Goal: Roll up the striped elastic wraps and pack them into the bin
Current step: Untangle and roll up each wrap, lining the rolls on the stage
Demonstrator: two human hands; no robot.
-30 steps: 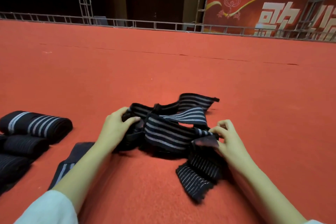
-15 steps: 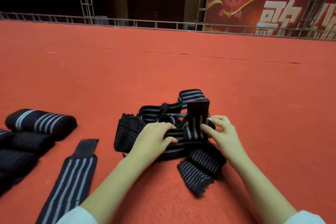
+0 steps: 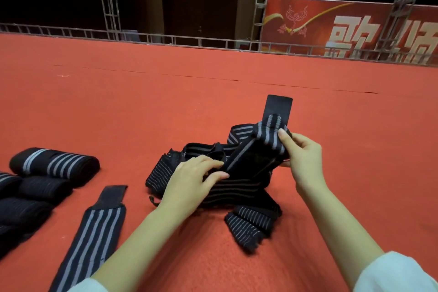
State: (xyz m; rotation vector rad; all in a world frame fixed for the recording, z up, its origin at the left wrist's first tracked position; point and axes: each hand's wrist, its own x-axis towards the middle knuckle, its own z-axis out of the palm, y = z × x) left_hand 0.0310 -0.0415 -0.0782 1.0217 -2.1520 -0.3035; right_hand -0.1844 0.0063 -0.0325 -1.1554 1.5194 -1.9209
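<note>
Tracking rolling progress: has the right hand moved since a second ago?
Yes: upward. The right hand now holds a wrap end above the pile on the red carpet.

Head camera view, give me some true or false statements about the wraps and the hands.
1. The right hand pinches a striped wrap whose black tab points up. True.
2. The left hand hovers clear of the tangled pile. False: it grips a strap in the pile.
3. Rolled wraps lie at the left on the red carpet. True.
4. The wrap beside the left forearm is rolled up. False: it lies flat, unrolled.
5. A bin stands beside the pile. False: no bin is in view.
</note>
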